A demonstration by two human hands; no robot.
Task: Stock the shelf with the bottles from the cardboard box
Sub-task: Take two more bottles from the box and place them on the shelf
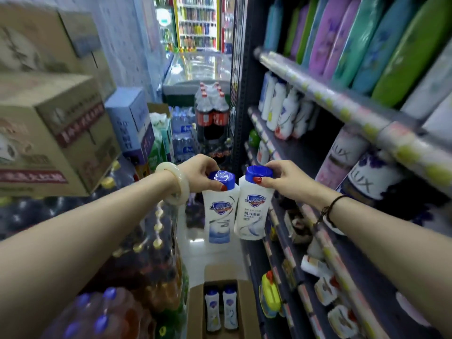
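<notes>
My left hand (200, 171) grips the blue cap of a white bottle (220, 214) that hangs upright in the aisle. My right hand (283, 178) holds a second white bottle (253, 211) by its blue cap, right beside the first; the two bottles touch. Both hang above the floor, just left of the dark shelf (296, 148). Below, the open cardboard box (244, 311) stands on the floor with two white bottles (221, 308) lying inside.
The shelving on the right carries white bottles (281, 106), Lux bottles (367, 177) and colourful packs (381, 42) above. On the left stand stacked cartons (49, 133) and shrink-wrapped drink bottles (137, 265). Cola packs (211, 113) and a freezer (195, 69) close the narrow aisle ahead.
</notes>
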